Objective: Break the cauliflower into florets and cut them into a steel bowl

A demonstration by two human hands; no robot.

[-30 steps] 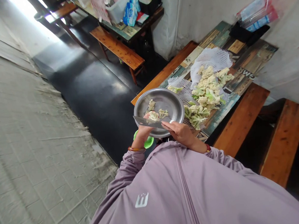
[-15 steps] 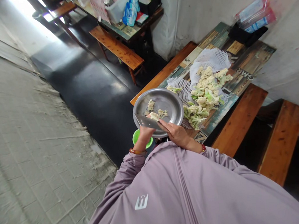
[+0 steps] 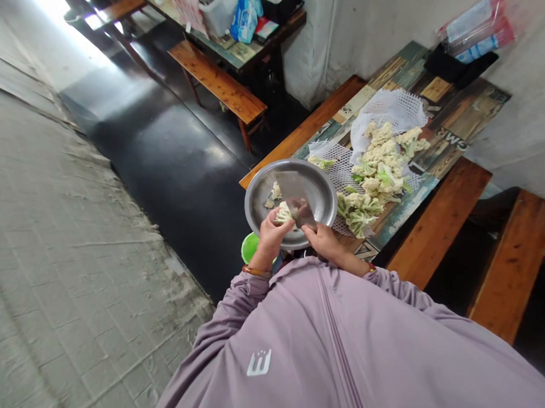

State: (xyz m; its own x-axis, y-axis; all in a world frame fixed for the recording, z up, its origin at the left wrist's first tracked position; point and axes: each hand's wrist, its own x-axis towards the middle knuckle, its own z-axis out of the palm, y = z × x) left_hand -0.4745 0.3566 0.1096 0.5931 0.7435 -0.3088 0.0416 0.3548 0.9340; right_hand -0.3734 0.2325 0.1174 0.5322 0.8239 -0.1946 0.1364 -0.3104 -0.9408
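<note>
My left hand [image 3: 270, 237] is closed around a cauliflower floret [image 3: 283, 214], its cut stems showing. In my right hand [image 3: 323, 241] is a kitchen knife [image 3: 300, 211]; the wide blade points away from me, beside the floret, and looks blurred. Both hands are over the near part of a steel basin [image 3: 326, 190]. Inside it, small cauliflower pieces [image 3: 275, 191] lie on the left side; the blade and hands hide some of the bottom. To the right, a heap of cauliflower florets [image 3: 382, 161] rests on white netting [image 3: 390, 107].
The netting lies on a patchwork-patterned table [image 3: 473, 109]. Wooden benches [image 3: 443, 219] flank it. A green bucket [image 3: 249, 248] stands below the basin. A black holder [image 3: 460, 70] with a plastic packet sits by the wall. Another table with a bin [image 3: 225, 9] is farther back.
The knife has swung from lying across my left hand, tip leftward, to pointing away over the basin. My left hand has come into view with the floret, which now shows its stem side.
</note>
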